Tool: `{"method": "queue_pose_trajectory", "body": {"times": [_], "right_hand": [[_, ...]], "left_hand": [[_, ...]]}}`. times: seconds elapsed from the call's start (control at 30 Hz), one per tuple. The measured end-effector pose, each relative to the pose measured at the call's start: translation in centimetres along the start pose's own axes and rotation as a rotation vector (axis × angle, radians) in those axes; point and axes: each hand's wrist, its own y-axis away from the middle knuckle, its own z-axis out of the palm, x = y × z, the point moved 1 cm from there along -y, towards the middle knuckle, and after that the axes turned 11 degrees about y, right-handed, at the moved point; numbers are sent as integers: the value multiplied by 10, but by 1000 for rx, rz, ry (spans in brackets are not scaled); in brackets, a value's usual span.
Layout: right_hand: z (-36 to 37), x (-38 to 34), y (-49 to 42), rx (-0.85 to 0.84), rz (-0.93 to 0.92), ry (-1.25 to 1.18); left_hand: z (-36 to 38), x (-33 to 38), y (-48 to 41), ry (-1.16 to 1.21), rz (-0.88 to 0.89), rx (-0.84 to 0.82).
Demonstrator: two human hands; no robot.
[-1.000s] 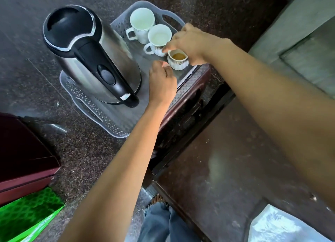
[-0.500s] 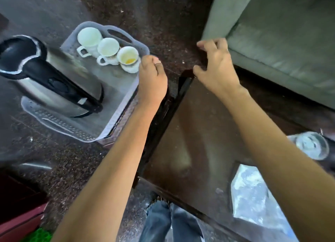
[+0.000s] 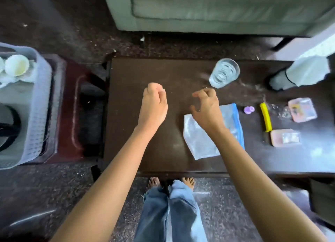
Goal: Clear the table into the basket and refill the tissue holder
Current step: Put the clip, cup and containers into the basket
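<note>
Nearest the viewer, a clear bag (image 3: 203, 143) with a blue edge is seen lying flat on the table (image 3: 145, 151), partly under the right wrist. Above it, both hands are held over the table top with nothing in them: the left hand (image 3: 154, 103) is loosely curled, its fingers (image 3: 155, 89) close together, and the right hand (image 3: 206, 107) is half open, its fingers (image 3: 203, 94) bent and spread.

To the right, two pink trays (image 3: 285, 138), a yellow stick (image 3: 266, 117) and a purple cap (image 3: 248, 109) are shown uncleared.

Farther back, a glass (image 3: 224, 73) stands just beyond the right hand.

At the left edge, apart from the table, the basket (image 3: 41, 103) is seen already holding cups (image 3: 17, 65).

The clearing is judged partly done. No tissue holder can be identified, so the refill is taken as outstanding.
</note>
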Motion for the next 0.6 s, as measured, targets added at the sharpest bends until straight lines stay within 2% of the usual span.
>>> {"method": "queue_pose_trajectory", "body": {"times": [0.17,0.37,0.6], "right_hand": [[0,90,22,95,158,97],[-4,176,22,217,367,324],[-7,241,11,111,501,384]], "left_hand": [[76,5,16,-27,-14,-146],[151,11,31,-13,-23,-258],[204,19,43,-28,-76,-327]]}}
